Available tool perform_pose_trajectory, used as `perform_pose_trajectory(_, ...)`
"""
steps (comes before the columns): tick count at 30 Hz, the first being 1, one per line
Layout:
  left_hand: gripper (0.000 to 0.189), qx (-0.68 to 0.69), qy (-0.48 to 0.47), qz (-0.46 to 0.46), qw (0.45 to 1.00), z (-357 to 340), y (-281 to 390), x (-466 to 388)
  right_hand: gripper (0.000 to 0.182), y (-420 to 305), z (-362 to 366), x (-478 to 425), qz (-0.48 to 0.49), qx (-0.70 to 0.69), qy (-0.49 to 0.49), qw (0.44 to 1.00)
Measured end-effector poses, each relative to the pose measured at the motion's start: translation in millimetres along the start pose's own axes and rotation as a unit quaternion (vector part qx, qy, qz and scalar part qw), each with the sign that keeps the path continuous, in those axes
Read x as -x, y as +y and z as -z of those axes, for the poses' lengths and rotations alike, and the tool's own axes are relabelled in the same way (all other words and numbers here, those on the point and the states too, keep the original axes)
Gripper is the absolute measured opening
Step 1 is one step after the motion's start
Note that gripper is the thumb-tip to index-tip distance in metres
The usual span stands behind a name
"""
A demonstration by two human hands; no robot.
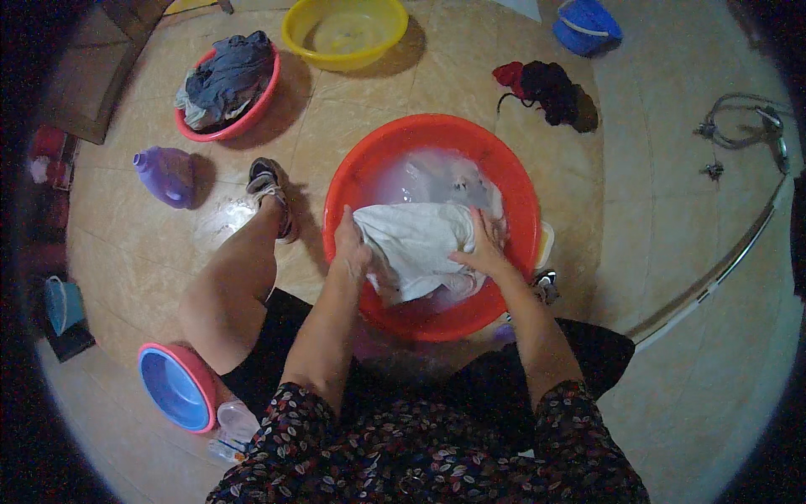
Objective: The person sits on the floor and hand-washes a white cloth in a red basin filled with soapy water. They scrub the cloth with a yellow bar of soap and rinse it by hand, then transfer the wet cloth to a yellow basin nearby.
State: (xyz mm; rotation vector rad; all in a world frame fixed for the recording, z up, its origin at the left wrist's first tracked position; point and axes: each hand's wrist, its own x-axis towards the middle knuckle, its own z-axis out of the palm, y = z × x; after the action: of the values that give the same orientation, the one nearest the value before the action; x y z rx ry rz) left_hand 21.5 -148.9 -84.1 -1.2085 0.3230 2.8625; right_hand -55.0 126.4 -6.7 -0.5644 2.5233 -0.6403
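Observation:
A wet white cloth [415,246] is stretched between my two hands over a large red plastic basin [434,129]. My left hand [352,246] grips the cloth's left side, close to the basin's left rim. On the right side, my right hand [485,246] holds the cloth with the thumb on top and the fingers along its edge. Cloudy water [393,183] fills the basin's lower part. More pale fabric [463,176] lies soaking in it beyond the held cloth. The cloth hides much of the water beneath.
A red basin heaped with dark and light clothes [230,79], a yellow basin [346,60] and a purple detergent bottle [167,176] stand on the tiled floor. Dark and red fabric [548,88] lies beyond, near a blue bucket [585,31]. A shower hose [724,107] hangs at right.

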Motion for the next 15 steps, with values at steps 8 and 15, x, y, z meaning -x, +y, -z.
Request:
perform_pose_trajectory(8, 0.062, 0.017, 0.019, 0.003, 1.0, -26, 11, 12, 0.093, -24, -25, 10, 0.02, 0.21, -0.105, 0.972)
perform_pose_trajectory(15, 0.073, -0.602, -0.044, -0.158, 0.781, -42, 7, 44, 0.046, 16, -24, -9, -0.134, -0.139, 0.171, 0.966)
